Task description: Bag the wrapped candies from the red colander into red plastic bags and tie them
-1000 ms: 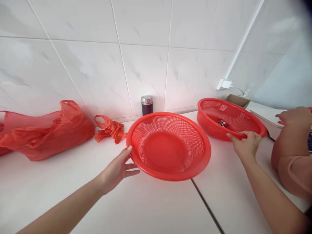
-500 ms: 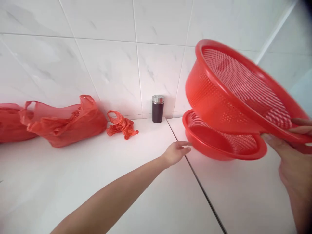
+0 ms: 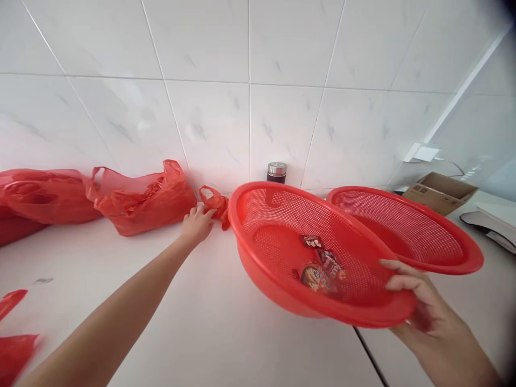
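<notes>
My right hand (image 3: 419, 309) grips the near rim of a red perforated basket (image 3: 282, 220), holding it tilted above the white counter. Small dark snack packets (image 3: 320, 266) lie in its bottom. A second red basket (image 3: 435, 231) rests on the counter behind and to the right of it. My left hand (image 3: 196, 223) reaches far left, fingers curled on a small crumpled red plastic bag (image 3: 215, 201) by the wall. What the fingers grip is partly hidden.
Large red plastic bags (image 3: 141, 199) lie along the tiled wall at left, with more red plastic (image 3: 14, 344) at the near left edge. A dark steel-lidded jar (image 3: 276, 172) stands at the wall. A cardboard box (image 3: 441, 191) sits at far right.
My right hand has lowered the lifted basket in front of me, its packets now showing. My left hand has left the other basket and moved left to the small red bag.
</notes>
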The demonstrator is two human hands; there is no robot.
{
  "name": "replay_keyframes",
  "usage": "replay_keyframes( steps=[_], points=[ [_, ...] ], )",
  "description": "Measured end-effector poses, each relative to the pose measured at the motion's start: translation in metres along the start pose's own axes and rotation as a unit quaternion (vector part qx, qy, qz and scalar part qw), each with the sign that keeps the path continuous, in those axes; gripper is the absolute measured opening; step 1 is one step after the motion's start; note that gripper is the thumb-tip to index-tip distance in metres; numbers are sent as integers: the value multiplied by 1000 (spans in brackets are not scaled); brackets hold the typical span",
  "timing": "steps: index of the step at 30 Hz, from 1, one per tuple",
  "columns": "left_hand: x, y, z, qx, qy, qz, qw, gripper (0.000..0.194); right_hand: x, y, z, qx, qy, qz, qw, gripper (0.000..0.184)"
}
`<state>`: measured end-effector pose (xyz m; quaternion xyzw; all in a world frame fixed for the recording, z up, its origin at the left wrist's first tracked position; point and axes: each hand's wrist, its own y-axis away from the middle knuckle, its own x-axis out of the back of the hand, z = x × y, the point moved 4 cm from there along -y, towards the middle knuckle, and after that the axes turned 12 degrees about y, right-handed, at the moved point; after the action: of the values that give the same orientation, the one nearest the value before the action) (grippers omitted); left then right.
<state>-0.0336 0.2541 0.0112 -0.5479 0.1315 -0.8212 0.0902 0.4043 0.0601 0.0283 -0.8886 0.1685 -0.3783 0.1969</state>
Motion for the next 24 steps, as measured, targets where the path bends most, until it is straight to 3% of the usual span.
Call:
replay_keyframes(
  steps=[4,7,10,13,15,19,21,24],
  points=[
    [-6,3,-24,14,-43,2,999,33,-24,8,-3,31,138,40,989,24],
    [-3,8,-23,4,-53,35,998,31,-39,12,-6,12,225,44,973,26],
    [7,10,-14,-19,-50,70,996,39,-38,14,-24,8,258,49,965,37],
    [13,3,-5,-60,-34,60,996,49,-34,17,-57,36,222,56,973,38],
    [13,-3,-6,-65,-17,41,997,43,-42,21,-83,91,170,41,980,31],
    [3,-6,-19,-22,44,-22,999,17,-79,33,-125,200,88,-55,974,19],
    [-1,1,-26,-4,84,-48,995,21,-95,36,-139,220,66,-77,970,16],
    [6,21,-30,8,145,-41,989,23,-115,29,-158,244,15,-88,966,15]
  ],
)
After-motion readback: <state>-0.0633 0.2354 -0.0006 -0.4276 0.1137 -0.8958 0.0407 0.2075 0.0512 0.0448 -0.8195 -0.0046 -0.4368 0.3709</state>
